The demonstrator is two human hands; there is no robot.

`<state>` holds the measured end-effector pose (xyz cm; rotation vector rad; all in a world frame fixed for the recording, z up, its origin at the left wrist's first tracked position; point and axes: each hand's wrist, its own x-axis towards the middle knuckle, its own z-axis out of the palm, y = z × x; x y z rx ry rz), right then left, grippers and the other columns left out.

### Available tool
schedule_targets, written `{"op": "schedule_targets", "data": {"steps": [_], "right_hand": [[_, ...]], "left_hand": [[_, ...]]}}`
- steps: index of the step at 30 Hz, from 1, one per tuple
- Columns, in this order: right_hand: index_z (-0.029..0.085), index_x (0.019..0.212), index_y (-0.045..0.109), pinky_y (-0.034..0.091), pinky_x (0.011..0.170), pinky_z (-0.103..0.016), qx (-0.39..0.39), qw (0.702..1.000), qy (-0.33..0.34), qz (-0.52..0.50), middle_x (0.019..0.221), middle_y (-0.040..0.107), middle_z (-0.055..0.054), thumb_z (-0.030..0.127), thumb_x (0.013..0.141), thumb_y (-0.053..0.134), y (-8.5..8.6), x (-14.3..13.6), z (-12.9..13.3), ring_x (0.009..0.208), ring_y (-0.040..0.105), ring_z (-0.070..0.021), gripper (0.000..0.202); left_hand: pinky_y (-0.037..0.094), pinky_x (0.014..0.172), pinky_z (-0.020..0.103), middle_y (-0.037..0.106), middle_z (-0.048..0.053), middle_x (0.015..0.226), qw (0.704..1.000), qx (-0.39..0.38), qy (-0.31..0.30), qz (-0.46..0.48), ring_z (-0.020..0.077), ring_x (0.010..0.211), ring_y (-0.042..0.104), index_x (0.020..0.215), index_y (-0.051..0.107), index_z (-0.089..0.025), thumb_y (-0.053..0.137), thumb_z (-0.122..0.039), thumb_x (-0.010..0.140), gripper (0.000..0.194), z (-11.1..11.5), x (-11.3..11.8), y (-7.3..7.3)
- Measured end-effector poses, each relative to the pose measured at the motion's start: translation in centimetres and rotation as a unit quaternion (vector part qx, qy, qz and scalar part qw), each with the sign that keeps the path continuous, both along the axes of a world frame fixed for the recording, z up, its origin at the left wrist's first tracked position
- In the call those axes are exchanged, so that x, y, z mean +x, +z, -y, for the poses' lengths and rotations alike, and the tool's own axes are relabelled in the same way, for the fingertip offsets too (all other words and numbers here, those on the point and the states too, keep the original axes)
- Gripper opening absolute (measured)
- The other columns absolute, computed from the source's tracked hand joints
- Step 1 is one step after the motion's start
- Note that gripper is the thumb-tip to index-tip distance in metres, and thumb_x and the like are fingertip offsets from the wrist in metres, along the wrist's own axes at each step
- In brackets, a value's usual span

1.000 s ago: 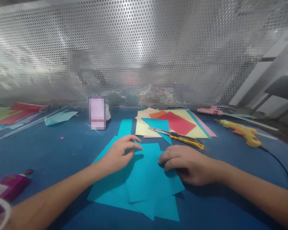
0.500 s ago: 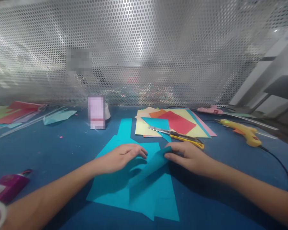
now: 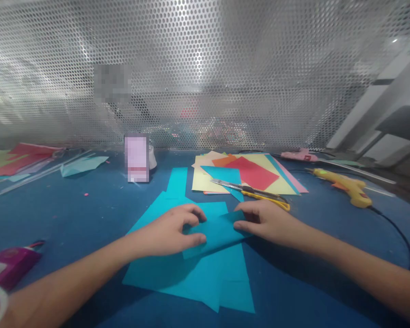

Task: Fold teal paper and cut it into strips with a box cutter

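Both hands are over a pile of blue paper sheets (image 3: 167, 273) on the dark blue table. My right hand (image 3: 259, 218) pinches the right end of a blue paper piece (image 3: 215, 234) between thumb and fingers. At that piece's left end is my left hand (image 3: 179, 230), its thumb along the lower edge and its curled fingers above, thumb and fingers apart. A blue strip (image 3: 176, 182) lies just beyond the pile. Behind my right hand, a utility knife (image 3: 232, 186) and yellow-handled scissors (image 3: 276, 201) rest by the coloured sheets.
Coloured sheets (image 3: 205, 180) lie at the back centre, more papers (image 3: 23, 159) at the back left. A yellow glue gun (image 3: 345, 184) with a black cord is on the right. A phone-like object (image 3: 136, 159), partly pixelated, stands before a perforated metal screen (image 3: 198, 59). A magenta item (image 3: 18, 264) sits left.
The blue piece has come down from a raised tilt and now lies more level between my hands. My left hand has turned, its thumb now on the piece's near edge.
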<state>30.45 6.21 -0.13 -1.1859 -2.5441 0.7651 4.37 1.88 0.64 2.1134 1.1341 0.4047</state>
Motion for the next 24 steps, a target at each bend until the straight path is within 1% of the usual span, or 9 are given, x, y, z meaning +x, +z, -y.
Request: {"op": "schedule_targets", "data": {"steps": [3, 6, 8, 13, 17, 19, 21, 22, 24], "right_hand": [[0.019, 0.087, 0.064, 0.033, 0.056, -0.026, 0.029, 0.999, -0.020, 0.001, 0.066, 0.057, 0.002, 0.037, 0.085, 0.057, -0.2, -0.1, 0.0, 0.061, 0.050, -0.0145, 0.020], [0.018, 0.086, 0.064, 0.033, 0.056, -0.026, 0.037, 0.999, -0.020, 0.013, 0.066, 0.059, 0.001, 0.037, 0.085, 0.058, -0.4, -0.2, 0.0, 0.061, 0.052, -0.0151, 0.019], [0.018, 0.086, 0.063, 0.034, 0.056, -0.026, 0.042, 0.999, -0.022, 0.018, 0.067, 0.060, 0.000, 0.037, 0.085, 0.058, -0.6, -0.2, -0.1, 0.061, 0.053, -0.0156, 0.019], [0.019, 0.090, 0.063, 0.037, 0.059, -0.027, 0.080, 0.996, -0.034, 0.027, 0.074, 0.064, -0.002, 0.035, 0.088, 0.055, -1.0, -0.4, 0.1, 0.065, 0.056, -0.0174, 0.018], [0.019, 0.096, 0.062, 0.040, 0.060, -0.027, 0.100, 0.994, -0.044, 0.029, 0.078, 0.066, -0.003, 0.033, 0.087, 0.057, -1.1, -0.5, 0.3, 0.068, 0.059, -0.0185, 0.018], [0.019, 0.103, 0.061, 0.040, 0.059, -0.027, 0.104, 0.993, -0.050, 0.025, 0.074, 0.065, -0.002, 0.032, 0.087, 0.057, -1.3, -0.5, 0.3, 0.065, 0.059, -0.0180, 0.021], [0.020, 0.112, 0.058, 0.041, 0.057, -0.027, 0.107, 0.993, -0.057, 0.013, 0.069, 0.062, 0.001, 0.032, 0.088, 0.057, -1.5, -0.5, 0.3, 0.061, 0.057, -0.0172, 0.028], [0.020, 0.117, 0.056, 0.042, 0.057, -0.028, 0.116, 0.991, -0.059, 0.003, 0.069, 0.062, 0.001, 0.032, 0.088, 0.058, -1.6, -0.4, 0.2, 0.060, 0.057, -0.0171, 0.032], [0.019, 0.119, 0.054, 0.047, 0.063, -0.031, 0.160, 0.986, -0.046, -0.029, 0.080, 0.064, -0.003, 0.030, 0.088, 0.057, -1.8, -0.3, 0.3, 0.069, 0.060, -0.0186, 0.033]], "left_hand": [[0.044, 0.077, 0.033, 0.058, 0.004, 0.111, 1.000, 0.012, 0.025, -0.010, 0.0197, 0.091, 0.058, 0.067, 0.050, -0.018, 0.062, -0.036, 0.085, 0.028, -0.7, -0.3, -0.4], [0.042, 0.069, 0.030, 0.056, 0.003, 0.106, 0.999, 0.017, 0.039, -0.021, 0.0169, 0.080, 0.054, 0.070, 0.050, -0.019, 0.063, -0.040, 0.084, 0.029, -1.0, -0.5, -0.6], [0.041, 0.067, 0.029, 0.055, 0.002, 0.104, 0.998, 0.027, 0.043, -0.024, 0.0161, 0.078, 0.052, 0.076, 0.051, -0.020, 0.064, -0.039, 0.084, 0.025, -0.9, -0.6, -0.8], [0.042, 0.073, 0.031, 0.053, 0.003, 0.106, 0.996, 0.065, 0.056, -0.023, 0.0172, 0.084, 0.051, 0.080, 0.048, -0.020, 0.060, -0.032, 0.087, 0.018, -0.7, -0.3, -1.2], [0.043, 0.079, 0.033, 0.051, 0.004, 0.109, 0.995, 0.077, 0.045, -0.035, 0.0189, 0.090, 0.052, 0.084, 0.048, -0.020, 0.057, -0.031, 0.089, 0.014, -0.6, -0.1, -1.4], [0.043, 0.080, 0.034, 0.052, 0.005, 0.107, 0.994, 0.089, 0.041, -0.049, 0.0199, 0.092, 0.052, 0.085, 0.047, -0.020, 0.056, -0.029, 0.089, 0.013, -0.4, -0.1, -1.4], [0.044, 0.080, 0.035, 0.053, 0.006, 0.105, 0.992, 0.102, 0.040, -0.059, 0.0206, 0.092, 0.052, 0.085, 0.047, -0.020, 0.054, -0.027, 0.090, 0.011, -0.3, 0.0, -1.4], [0.044, 0.080, 0.035, 0.053, 0.006, 0.105, 0.992, 0.108, 0.040, -0.060, 0.0208, 0.092, 0.052, 0.085, 0.047, -0.020, 0.053, -0.026, 0.090, 0.010, -0.3, 0.0, -1.4], [0.044, 0.080, 0.035, 0.053, 0.006, 0.103, 0.991, 0.118, 0.039, -0.055, 0.0209, 0.092, 0.052, 0.084, 0.046, -0.020, 0.054, -0.025, 0.089, 0.010, -0.4, 0.1, -1.4]]}}
